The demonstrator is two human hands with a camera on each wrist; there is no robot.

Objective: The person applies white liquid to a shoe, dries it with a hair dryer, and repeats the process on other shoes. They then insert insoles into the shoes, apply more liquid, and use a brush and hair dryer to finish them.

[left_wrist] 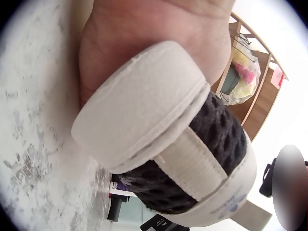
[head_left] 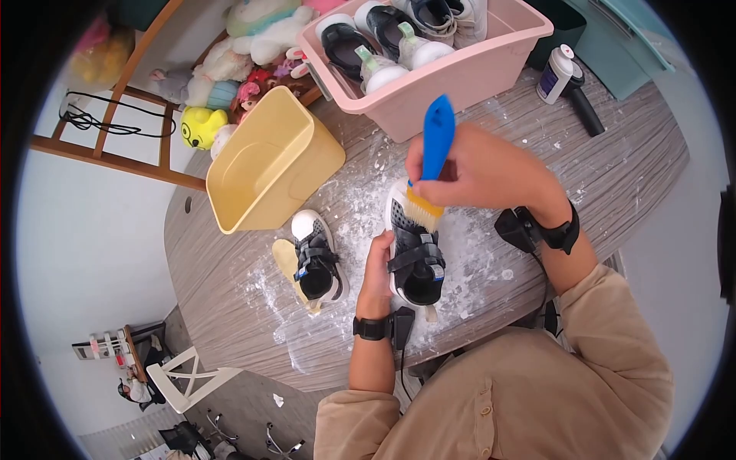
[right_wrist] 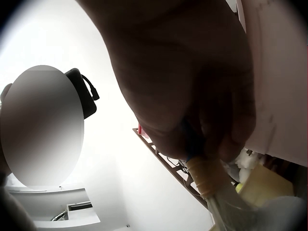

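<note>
My right hand (head_left: 484, 170) grips a paintbrush (head_left: 438, 134) with a blue handle, yellow collar and pale bristles. Its bristles lie against the upper of a black-and-white strapped shoe (head_left: 423, 268), near the toe. At the left side of that shoe, my left hand (head_left: 376, 270) holds it, the other fingers hidden beneath or behind it. The left wrist view shows the shoe's white heel sole (left_wrist: 139, 108) against the palm. A matching shoe (head_left: 316, 264) stands to the left, partly over a yellow insole (head_left: 284, 257).
White powder and flakes (head_left: 468, 276) cover much of the wood-grain table. Behind stand a yellow bin (head_left: 264, 172) and a pink tub (head_left: 460, 80) of shoes. A white bottle (head_left: 555, 74) and a black-handled item (head_left: 586, 111) are at the back right. Soft toys fill a shelf.
</note>
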